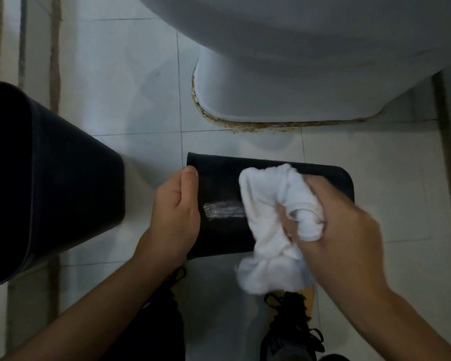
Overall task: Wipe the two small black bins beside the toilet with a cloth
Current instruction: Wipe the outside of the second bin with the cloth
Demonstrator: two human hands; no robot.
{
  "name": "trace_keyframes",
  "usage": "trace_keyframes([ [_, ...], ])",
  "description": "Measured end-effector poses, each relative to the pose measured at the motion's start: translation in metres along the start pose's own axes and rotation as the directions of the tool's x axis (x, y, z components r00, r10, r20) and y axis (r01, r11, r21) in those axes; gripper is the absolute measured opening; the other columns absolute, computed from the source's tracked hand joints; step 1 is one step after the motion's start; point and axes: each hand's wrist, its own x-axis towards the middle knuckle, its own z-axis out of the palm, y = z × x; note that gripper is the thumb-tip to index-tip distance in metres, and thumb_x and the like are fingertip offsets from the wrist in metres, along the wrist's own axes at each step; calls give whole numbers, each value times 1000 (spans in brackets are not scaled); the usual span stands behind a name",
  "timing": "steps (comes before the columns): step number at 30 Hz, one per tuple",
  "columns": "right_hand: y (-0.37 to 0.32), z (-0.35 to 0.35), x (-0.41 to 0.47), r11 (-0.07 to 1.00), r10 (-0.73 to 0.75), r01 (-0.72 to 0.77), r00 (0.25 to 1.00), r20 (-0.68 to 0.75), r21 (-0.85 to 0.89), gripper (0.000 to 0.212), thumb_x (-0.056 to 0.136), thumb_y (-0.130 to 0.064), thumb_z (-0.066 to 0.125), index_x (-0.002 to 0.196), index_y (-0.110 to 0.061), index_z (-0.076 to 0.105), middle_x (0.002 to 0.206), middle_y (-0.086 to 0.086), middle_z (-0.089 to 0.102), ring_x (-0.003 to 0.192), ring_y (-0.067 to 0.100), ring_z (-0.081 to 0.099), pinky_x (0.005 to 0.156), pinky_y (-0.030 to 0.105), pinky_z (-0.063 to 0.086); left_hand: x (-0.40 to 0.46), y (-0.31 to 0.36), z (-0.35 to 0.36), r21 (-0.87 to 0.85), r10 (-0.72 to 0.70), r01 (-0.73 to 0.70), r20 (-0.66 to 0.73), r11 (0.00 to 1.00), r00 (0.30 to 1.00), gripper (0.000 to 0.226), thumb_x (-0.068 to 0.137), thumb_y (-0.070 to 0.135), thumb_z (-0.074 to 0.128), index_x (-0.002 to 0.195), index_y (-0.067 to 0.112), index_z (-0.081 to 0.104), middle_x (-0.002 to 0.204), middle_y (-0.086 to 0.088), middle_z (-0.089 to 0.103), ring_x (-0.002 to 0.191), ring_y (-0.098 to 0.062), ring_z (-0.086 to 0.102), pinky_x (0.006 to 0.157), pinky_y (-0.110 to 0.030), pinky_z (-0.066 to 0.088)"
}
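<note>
Down on the tiled floor [375, 165] right in front of the toilet [284, 74], I've got one of the two bins [219, 178] tipped over so a flat black face points up at me. My left hand [176, 217] is clamped on its left edge, thumb on top and the rest curled round the side, just to keep it from sliding. My right hand [333, 220] has the white cloth [268, 225] bunched up tight in my fingers and pressed onto the right half of that face, with loose cloth hanging off the near edge toward my shoes [292, 324]. There's a pale scuffed streak [224, 209] between my hands, can't tell if it's wet smear or grime. So I'd say I'm mid-wipe on bin one. The other bin [63, 178] stands upright just to the left, not being touched. Next I reckon I need to drag the cloth leftward over that streak with decent pressure, then turn the bin to get the other sides, before swapping over to the second one.
</note>
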Motion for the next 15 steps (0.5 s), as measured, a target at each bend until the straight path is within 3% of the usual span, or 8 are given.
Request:
trace_keyframes([
  [4,-29,23,-5,984,-119,120,993,17,-132,26,85,-45,53,101,-24,52,78,-5,59,62,17,58,52,29,45,-1,-1,4,-27,4,-4,-7,1000,1000,39,106,22,33,86,-4,53,77,-21,58,68,-28,59,60,-40,50],
  [7,-54,47,-6,978,-174,177,984,31,-111,50,85,-69,50,104,-23,52,82,-6,58,69,11,56,61,24,45,-5,-1,0,-49,-3,5,37,999,999,16,101,7,46,90,3,57,81,-6,59,68,2,55,64,-23,47],
  [9,-54,51,0,983,-162,161,987,4,-87,59,81,-78,51,103,-24,54,83,-7,59,71,10,57,64,24,48,-4,0,1,-68,-7,10,38,998,999,16,101,3,45,92,2,57,83,-5,59,69,5,55,62,-17,46],
  [12,-47,43,7,990,-143,143,990,8,19,40,83,-58,69,98,-24,55,82,-7,60,73,11,58,62,28,49,1,-2,1,-53,14,-15,-19,998,1000,37,106,15,32,83,-8,51,70,-13,55,63,-16,55,59,-32,48],
  [15,-26,20,9,992,-107,109,994,36,-65,39,73,-27,86,92,-25,52,80,-8,56,69,13,55,59,31,49,0,-5,-1,-50,-36,37,22,998,999,40,106,29,34,85,6,60,80,-15,63,76,-28,63,68,-45,54],
])
